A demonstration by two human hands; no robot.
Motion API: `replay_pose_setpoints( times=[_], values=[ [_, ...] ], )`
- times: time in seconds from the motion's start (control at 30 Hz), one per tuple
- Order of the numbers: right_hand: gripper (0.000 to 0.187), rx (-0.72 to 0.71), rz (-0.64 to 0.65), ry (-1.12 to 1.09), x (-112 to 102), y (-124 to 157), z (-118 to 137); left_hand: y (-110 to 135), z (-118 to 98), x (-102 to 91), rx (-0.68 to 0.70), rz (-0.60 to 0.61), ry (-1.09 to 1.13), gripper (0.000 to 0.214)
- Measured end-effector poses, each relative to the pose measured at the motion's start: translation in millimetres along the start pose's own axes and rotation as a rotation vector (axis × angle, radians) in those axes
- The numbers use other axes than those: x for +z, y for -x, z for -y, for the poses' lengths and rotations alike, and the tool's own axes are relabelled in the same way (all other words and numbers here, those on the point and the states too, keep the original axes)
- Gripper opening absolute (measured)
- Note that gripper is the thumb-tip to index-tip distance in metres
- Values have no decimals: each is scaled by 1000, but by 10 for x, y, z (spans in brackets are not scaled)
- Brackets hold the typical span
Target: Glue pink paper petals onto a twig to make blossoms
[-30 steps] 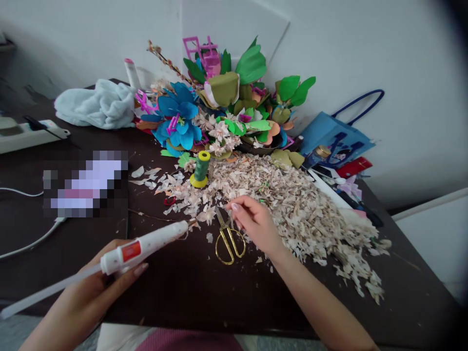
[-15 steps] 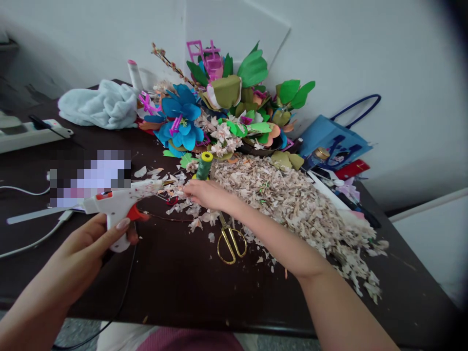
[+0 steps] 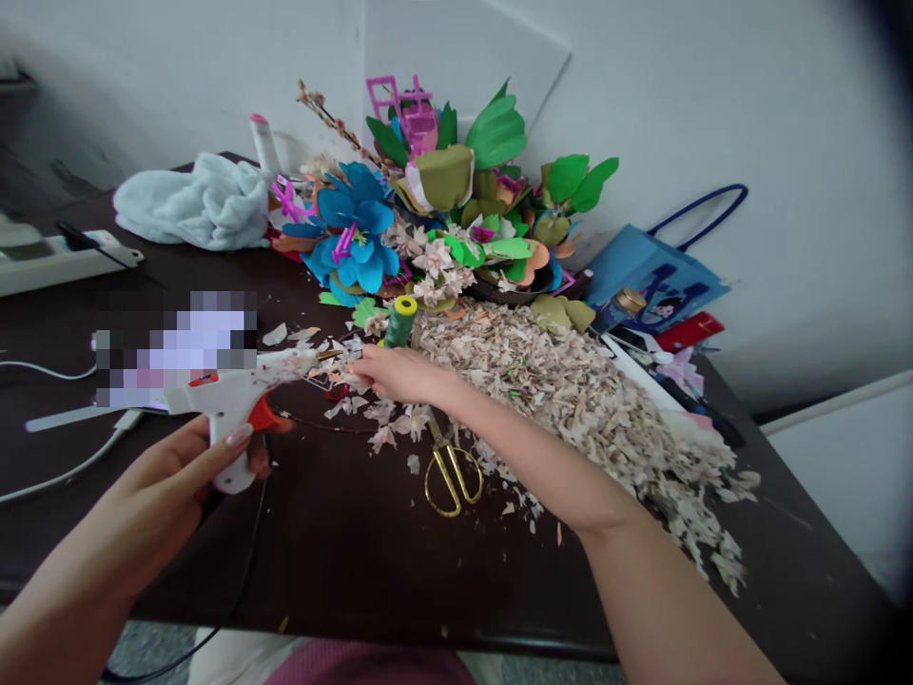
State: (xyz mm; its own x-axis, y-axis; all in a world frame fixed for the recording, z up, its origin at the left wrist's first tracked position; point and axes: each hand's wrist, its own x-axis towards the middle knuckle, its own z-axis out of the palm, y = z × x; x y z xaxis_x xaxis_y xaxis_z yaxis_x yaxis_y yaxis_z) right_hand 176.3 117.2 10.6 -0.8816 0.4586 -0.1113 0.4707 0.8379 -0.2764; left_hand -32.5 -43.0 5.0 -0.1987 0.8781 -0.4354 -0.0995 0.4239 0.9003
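My left hand [image 3: 171, 476] is wrapped round the handle of a white hot glue gun [image 3: 232, 404] with an orange trigger [image 3: 263, 415]. A clear glue stick [image 3: 64, 417] sticks out of its back, and its nozzle points right. Close to the nozzle tip, my right hand [image 3: 399, 374] is closed in a pinch among small pale petals [image 3: 357, 404]; what lies between its fingertips is too small to make out. Just behind that hand stands a spool of green thread [image 3: 399, 323]. Gold-handled scissors [image 3: 449, 471] lie below the wrist, blades partly hidden by petals.
A broad heap of dry pale petals [image 3: 571, 400] spreads to the right. Colourful paper flowers [image 3: 360, 228] stand at the back. On the left are a phone [image 3: 178, 347], a light blue cloth [image 3: 192, 205] and a power strip [image 3: 64, 264]. A blue bag [image 3: 634, 262] leans by the wall.
The glue stick's rear end has shifted a little to the right, toward the gun. My right hand has moved very slightly left and up; the left hand stays nearly still.
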Motion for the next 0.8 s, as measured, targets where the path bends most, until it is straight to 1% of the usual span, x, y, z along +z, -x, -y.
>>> replay_pose_setpoints(
  times=[0.07, 0.13, 0.23, 0.3, 0.43, 0.5, 0.6, 0.73, 0.8],
  values=[
    [16, 5, -93, -167, 2, 57, -41, 13, -5, 3, 4, 1, -16, 49],
    [14, 53, -175, -389, 11, 120, -74, 31, -16, 12, 12, -1, -33, 50],
    [8, 175, -229, -788, 35, 209, -99, 55, -34, 45, 30, -16, -63, 55],
    [8, 241, -267, -1025, 45, 266, -93, 60, -25, 69, 44, -32, -95, 57],
    [6, 348, -393, -1364, 10, 416, -10, 40, 71, 62, 65, -24, -153, 54],
    [7, 376, -418, -1504, -19, 525, 58, 29, 126, 42, 76, -9, -174, 51],
    [7, 373, -442, -1648, -27, 725, 162, 26, 164, 34, 96, 0, -218, 50],
    [7, 365, -509, -1736, 70, 1003, 283, 27, 169, 64, 96, -8, -301, 50],
    [8, 384, -549, -1768, 145, 1123, 339, 21, 193, 66, 96, -8, -355, 51]
  ],
)
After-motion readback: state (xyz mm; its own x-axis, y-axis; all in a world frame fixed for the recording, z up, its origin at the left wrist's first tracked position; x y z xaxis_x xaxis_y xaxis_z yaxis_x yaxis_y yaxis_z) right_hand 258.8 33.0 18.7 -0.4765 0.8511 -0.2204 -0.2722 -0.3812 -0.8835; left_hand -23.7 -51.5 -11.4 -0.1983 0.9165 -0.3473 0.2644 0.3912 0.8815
